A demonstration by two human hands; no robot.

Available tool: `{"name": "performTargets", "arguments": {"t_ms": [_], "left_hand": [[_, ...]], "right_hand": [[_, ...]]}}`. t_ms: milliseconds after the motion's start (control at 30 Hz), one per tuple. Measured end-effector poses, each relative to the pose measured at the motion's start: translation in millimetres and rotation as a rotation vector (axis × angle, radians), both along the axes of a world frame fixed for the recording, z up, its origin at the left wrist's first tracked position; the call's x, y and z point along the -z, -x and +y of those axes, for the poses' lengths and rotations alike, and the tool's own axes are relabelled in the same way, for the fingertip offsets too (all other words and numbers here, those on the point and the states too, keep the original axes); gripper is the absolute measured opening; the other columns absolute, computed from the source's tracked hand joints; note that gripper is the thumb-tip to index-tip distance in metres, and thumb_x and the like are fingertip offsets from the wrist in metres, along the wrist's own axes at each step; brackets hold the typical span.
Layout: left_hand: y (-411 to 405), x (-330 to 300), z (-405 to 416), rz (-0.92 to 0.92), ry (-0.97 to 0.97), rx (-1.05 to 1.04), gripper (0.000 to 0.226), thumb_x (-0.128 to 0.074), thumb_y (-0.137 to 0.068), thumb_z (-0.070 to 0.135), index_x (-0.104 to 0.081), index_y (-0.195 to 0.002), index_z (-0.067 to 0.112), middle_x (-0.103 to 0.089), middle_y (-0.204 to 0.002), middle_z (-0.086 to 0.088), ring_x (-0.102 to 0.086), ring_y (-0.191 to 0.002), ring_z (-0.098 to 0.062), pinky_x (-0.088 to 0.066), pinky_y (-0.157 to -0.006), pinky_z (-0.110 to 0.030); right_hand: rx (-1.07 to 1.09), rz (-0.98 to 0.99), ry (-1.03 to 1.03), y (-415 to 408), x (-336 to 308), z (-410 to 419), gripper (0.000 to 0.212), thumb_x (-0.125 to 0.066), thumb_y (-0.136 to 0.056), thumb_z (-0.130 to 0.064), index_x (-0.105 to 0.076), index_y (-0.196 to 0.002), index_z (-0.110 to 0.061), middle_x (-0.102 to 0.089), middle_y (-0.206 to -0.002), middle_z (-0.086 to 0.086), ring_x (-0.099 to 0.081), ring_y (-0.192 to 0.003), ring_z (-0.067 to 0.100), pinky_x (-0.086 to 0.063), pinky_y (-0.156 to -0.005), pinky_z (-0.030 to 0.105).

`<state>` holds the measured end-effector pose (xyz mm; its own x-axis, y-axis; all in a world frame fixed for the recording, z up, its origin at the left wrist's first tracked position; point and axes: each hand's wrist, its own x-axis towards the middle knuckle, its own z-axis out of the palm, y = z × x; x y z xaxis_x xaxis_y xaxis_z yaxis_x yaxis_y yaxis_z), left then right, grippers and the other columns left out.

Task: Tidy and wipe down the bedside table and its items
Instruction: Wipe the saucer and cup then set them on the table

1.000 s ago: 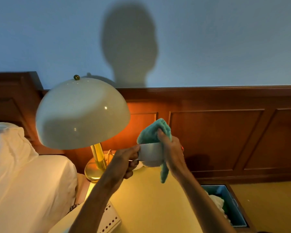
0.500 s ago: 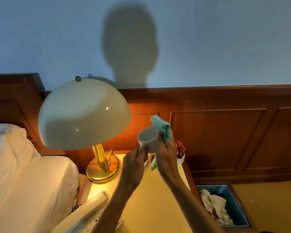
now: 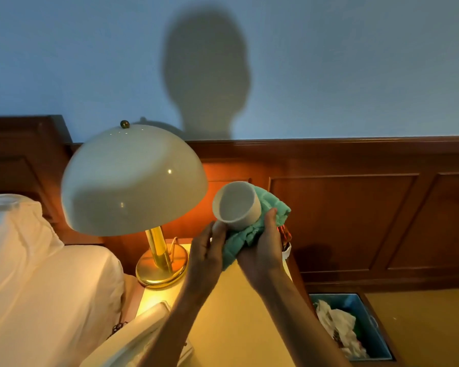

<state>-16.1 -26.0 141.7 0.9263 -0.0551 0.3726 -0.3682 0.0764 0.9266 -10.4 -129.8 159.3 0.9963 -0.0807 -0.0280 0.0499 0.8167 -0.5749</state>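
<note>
Above the table (image 3: 239, 313), I see the cup (image 3: 236, 205) held up in the air, tilted so its open mouth faces left and toward the camera. My right hand (image 3: 263, 250) curls around the cloth (image 3: 252, 234), a teal one bunched against the cup's underside and far wall, with the fingertips reaching up onto the cup's side. My left hand (image 3: 207, 250) pinches the cup at its lower left edge; I cannot tell whether it has the handle, as the hand hides that part. Just behind the right hand, a small white holder (image 3: 286, 247) with reddish packets stands at the table's back right corner. To the left, the lamp (image 3: 133, 178) is lit, its brass base on the table's back left corner. A white phone (image 3: 143, 329) lies at the table's near left, beside the bed (image 3: 37, 274). Down on the right, a blue bin (image 3: 355, 303) holds crumpled paper.
</note>
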Motion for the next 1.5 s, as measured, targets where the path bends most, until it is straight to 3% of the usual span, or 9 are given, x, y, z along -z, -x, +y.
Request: {"name": "performTargets", "arguments": {"t_ms": [133, 200, 300, 400, 633, 900, 1233, 1400, 1500], "left_hand": [[6.2, 9.7, -9.0, -0.129, -0.236, -0.103, 0.019, -0.044, -0.101, 0.020, -0.059, -0.110, 0.014, -0.067, -0.095, 0.009, -0.066, -0.092, -0.006, -0.054, -0.068, -0.018], [6.7, -2.7, -8.1, -0.041, -0.320, -0.159, 0.025, -0.045, -0.101, 0.026, -0.063, -0.084, 0.019, -0.062, -0.065, 0.012, -0.059, -0.062, 0.000, -0.042, -0.052, -0.016], [2.3, -26.8, 7.9, 0.228, -0.367, -0.103, 0.046, -0.048, -0.100, 0.027, -0.055, -0.056, 0.017, -0.049, -0.045, 0.007, -0.038, -0.039, -0.004, -0.030, -0.044, -0.029], [-1.5, -42.4, 27.4, 0.463, -0.170, 0.092, 0.053, -0.047, -0.098, 0.033, -0.041, -0.046, 0.024, -0.033, -0.046, 0.008, -0.021, -0.035, -0.005, -0.017, -0.035, -0.019], [-2.5, -28.8, 22.3, 0.495, 0.335, 0.235, 0.036, -0.051, -0.090, 0.037, -0.040, -0.058, 0.022, -0.024, -0.060, 0.001, -0.018, -0.045, -0.007, -0.014, -0.038, -0.019], [-2.7, 15.5, -6.2, -0.255, -0.296, -0.178, 0.017, -0.041, -0.102, 0.028, -0.056, -0.097, 0.022, -0.063, -0.085, 0.005, -0.064, -0.079, -0.016, -0.053, -0.060, -0.032], [-0.6, 33.7, 8.8, -0.177, -0.272, -0.090, 0.032, -0.040, -0.098, 0.046, -0.059, -0.097, 0.020, -0.062, -0.081, 0.002, -0.060, -0.073, -0.020, -0.051, -0.055, -0.042], [3.0, 17.0, 8.4, -0.235, -0.365, -0.192, 0.022, -0.041, -0.098, 0.039, -0.057, -0.089, 0.026, -0.060, -0.070, 0.009, -0.060, -0.064, -0.010, -0.048, -0.051, -0.024], [0.7, -4.6, 25.1, -0.208, -0.493, -0.118, 0.030, -0.052, -0.094, 0.045, -0.058, -0.075, 0.021, -0.055, -0.058, 0.004, -0.045, -0.048, -0.009, -0.035, -0.044, -0.028]], "right_hand": [[0.133, -0.089, 0.459, 6.1, 3.0, 6.2, 0.049, -0.038, -0.088, -0.055, -0.050, -0.126, -0.028, -0.062, -0.120, 0.008, -0.060, -0.113, 0.021, -0.052, -0.092, 0.035], [0.302, -0.208, 0.753, 3.7, 7.4, 7.0, 0.043, -0.042, -0.094, -0.052, -0.046, -0.130, -0.030, -0.057, -0.119, 0.003, -0.057, -0.109, 0.018, -0.053, -0.084, 0.026], [0.368, -0.358, 1.031, -0.6, 13.5, -2.7, 0.041, -0.047, -0.088, -0.064, -0.056, -0.118, -0.038, -0.060, -0.116, 0.004, -0.062, -0.102, 0.023, -0.057, -0.078, 0.041], [0.213, -0.218, 0.863, 0.6, -3.6, -18.3, 0.048, -0.046, -0.087, -0.063, -0.065, -0.100, -0.021, -0.068, -0.086, 0.017, -0.065, -0.072, 0.038, -0.051, -0.054, 0.041], [0.038, 0.019, 0.227, -7.1, -13.8, -17.1, 0.056, -0.033, -0.098, -0.057, -0.066, -0.113, -0.014, -0.071, -0.089, 0.009, -0.067, -0.079, 0.023, -0.053, -0.069, 0.037], [-0.047, 0.173, -0.057, 1.5, 0.0, -3.1, 0.053, -0.038, -0.098, -0.052, -0.055, -0.129, -0.011, -0.063, -0.122, 0.024, -0.060, -0.115, 0.034, -0.049, -0.096, 0.047], [-0.105, 0.141, 0.050, 10.3, 16.4, -19.4, 0.053, -0.034, -0.099, -0.052, -0.055, -0.131, -0.015, -0.061, -0.126, 0.023, -0.058, -0.118, 0.034, -0.048, -0.098, 0.049], [0.233, -0.105, 0.780, 16.4, 16.5, -1.3, 0.047, -0.040, -0.089, -0.064, -0.054, -0.121, -0.032, -0.064, -0.114, 0.005, -0.060, -0.111, 0.027, -0.053, -0.088, 0.036], [0.413, -0.419, 1.351, 3.8, 29.8, -20.4, 0.052, -0.035, -0.096, -0.056, -0.043, -0.141, -0.031, -0.042, -0.149, -0.001, -0.028, -0.144, 0.020, -0.036, -0.111, 0.037]]}}
